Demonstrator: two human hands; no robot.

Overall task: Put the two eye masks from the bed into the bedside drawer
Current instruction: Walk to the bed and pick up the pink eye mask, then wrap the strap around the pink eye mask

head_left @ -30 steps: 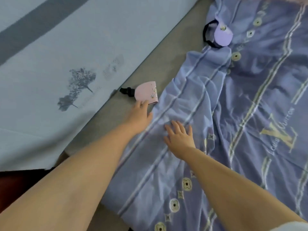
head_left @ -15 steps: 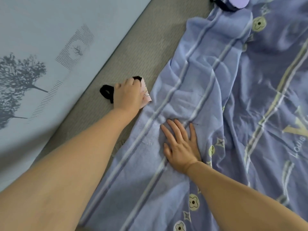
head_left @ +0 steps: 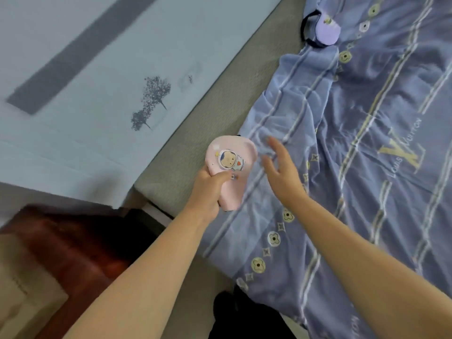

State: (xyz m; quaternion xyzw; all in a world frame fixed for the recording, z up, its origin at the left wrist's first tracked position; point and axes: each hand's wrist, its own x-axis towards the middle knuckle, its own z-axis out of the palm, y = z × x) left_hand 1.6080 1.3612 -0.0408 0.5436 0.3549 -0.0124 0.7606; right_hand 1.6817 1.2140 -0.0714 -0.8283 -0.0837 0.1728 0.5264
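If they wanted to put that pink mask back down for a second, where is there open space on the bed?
The grey mattress strip between the pale headboard panel and the blue quilt lies bare. The quilt's wide middle is free too. It is crowded only at the top, where the purple eye mask lies, and around both hands.

We see a pink eye mask (head_left: 231,165) with cartoon print, a lilac eye mask (head_left: 327,31) with black strap, a blue striped blanket (head_left: 342,167), a grey mattress (head_left: 215,99)

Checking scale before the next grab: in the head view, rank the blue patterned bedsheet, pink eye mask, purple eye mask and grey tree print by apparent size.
1. Blue patterned bedsheet, largest by far.
2. Pink cartoon-printed eye mask, held in the left hand.
3. Purple eye mask with black strap and grey tree print look alike; the purple mask lies farther off, so unsure.
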